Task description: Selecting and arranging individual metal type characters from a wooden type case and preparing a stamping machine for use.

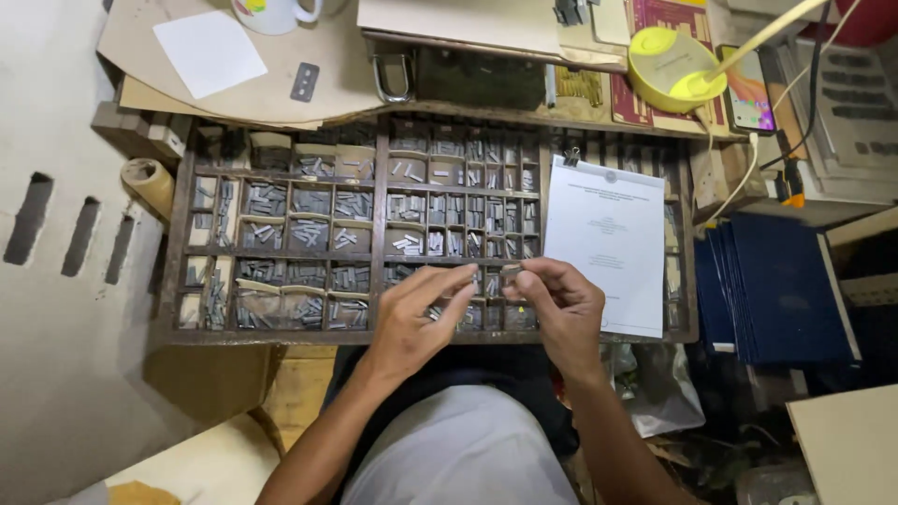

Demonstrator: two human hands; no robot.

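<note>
A white printed sheet [606,245], clipped at its top edge, lies over the right end of a wooden type case [178,234]; its text is too small to make out. Above the case sit a sheet of brown card [327,65] with a blank white square of paper [209,51] on it, a white mug [273,13] and a small grey tag [304,81]. To the right stand a yellow lamp base [666,67] and a phone [751,91] with a bright screen. A stack of dark blue folders [781,285] leans beside the case, and a tape roll [145,180] sits at its left corner.

The case is split into many small compartments filled with grey metal type [267,198]. It rests on a cluttered bench against a pale wall [56,327].

Both hands hover over the lower middle compartments. The left hand [412,323] has its fingers held loosely together, pointing toward the right hand. The right hand [561,304] pinches its thumb and fingertips closed, perhaps on a small piece of type, though I cannot tell.
</note>
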